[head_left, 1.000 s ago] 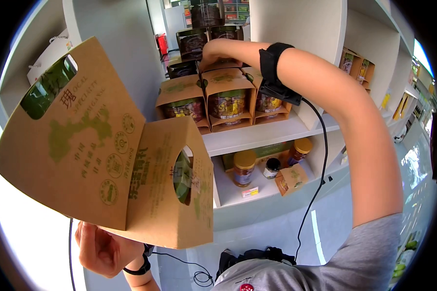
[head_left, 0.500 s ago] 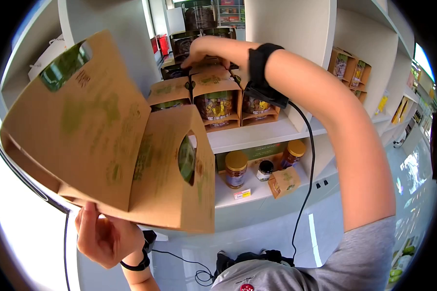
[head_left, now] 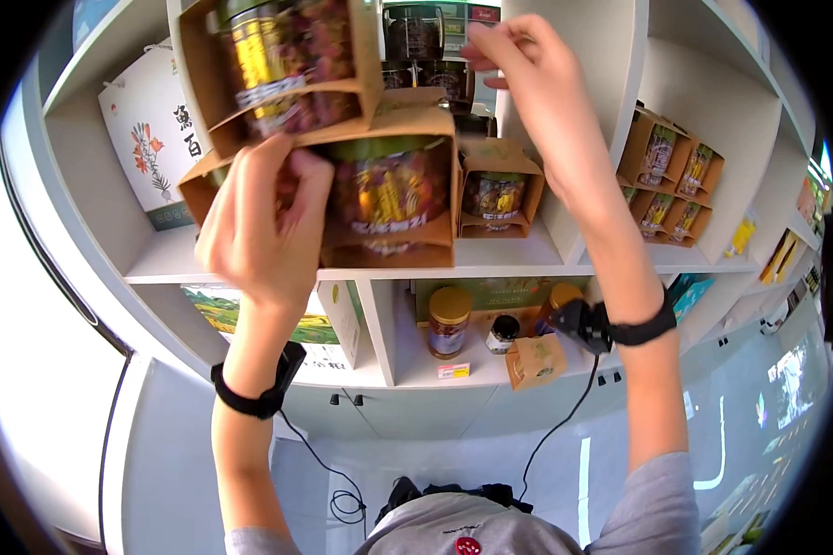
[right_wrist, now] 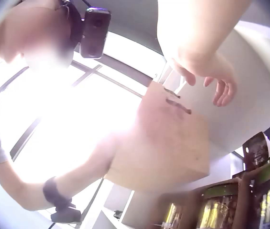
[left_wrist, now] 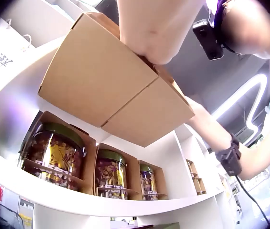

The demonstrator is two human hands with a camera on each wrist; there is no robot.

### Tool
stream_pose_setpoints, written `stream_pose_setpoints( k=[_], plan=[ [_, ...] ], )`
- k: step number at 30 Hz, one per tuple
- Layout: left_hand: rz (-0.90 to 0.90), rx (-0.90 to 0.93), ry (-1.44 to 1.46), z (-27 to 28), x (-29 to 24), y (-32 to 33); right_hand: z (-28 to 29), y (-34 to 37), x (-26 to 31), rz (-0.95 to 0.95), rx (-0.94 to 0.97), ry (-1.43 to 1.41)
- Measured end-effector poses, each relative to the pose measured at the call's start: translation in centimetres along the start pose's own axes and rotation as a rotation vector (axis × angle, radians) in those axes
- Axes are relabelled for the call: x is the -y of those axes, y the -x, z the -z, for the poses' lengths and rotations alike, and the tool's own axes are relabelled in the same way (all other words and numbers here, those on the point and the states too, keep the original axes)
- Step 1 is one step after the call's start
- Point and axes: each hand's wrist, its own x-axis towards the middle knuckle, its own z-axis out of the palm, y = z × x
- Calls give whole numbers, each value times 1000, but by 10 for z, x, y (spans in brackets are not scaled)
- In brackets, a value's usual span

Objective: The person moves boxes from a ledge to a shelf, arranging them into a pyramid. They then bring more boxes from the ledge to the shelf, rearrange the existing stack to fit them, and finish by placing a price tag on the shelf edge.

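Observation:
My left hand (head_left: 264, 222) grips the lower edge of a brown cardboard carton (head_left: 372, 55), which holds a green-lidded jar (head_left: 292, 46) with a yellow label. The carton is raised in front of the shelf, overlapping the shelved cartons in the head view. Its plain underside (left_wrist: 101, 76) faces the left wrist camera, and most of the left fingers are hidden there. To the right, my right hand (head_left: 532, 74) hangs in the air with loosely bent fingers and nothing in them. Similar jar cartons (head_left: 426, 116) stand in a row on the shelf below.
Dark jars (head_left: 415, 37) are stacked at the back of this shelf. On the lower shelf (head_left: 403, 372) stand a gold-lidded jar (head_left: 449, 324), a small black-lidded jar (head_left: 503, 333) and a small carton (head_left: 535, 361). A white gift bag (head_left: 148, 139) is left; white dividers flank the compartment.
My left hand has lifted the carton up and toward the shelf, so its jar side now shows. My right hand has drawn back from the rear of the shelf to the right.

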Motion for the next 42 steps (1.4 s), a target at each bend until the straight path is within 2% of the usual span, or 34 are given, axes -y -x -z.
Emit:
stream_pose_setpoints(
  k=[1, 4, 5, 12, 13, 17, 25, 35, 42],
  plan=[
    [-48, -18, 4, -8, -1, -2, 16, 4, -2, 38, 161, -101],
    [-102, -13, 9, -28, -8, -8, 26, 22, -2, 175, 132, -156],
    [-113, -19, 33, -35, -11, -10, 33, 25, 1, 141, 223, -81],
    [-168, -3, 71, -74, -18, -15, 42, 18, -26, 378, 147, 182],
    [-188, -17, 48, -83, -16, -11, 42, 17, -28, 295, 176, 183],
    [-152, 43, 34, -102, -12, 2, 34, 11, -50, 245, 152, 240],
    [-129, 46, 86, -131, -7, 15, 24, 5, -68, 235, 82, 277],
    [-46, 207, 167, -122, -10, 19, 19, 12, -75, 226, 54, 267],
    [51, 468, 277, -96, -5, 8, 24, 19, -73, 217, 111, 243]
  ],
)
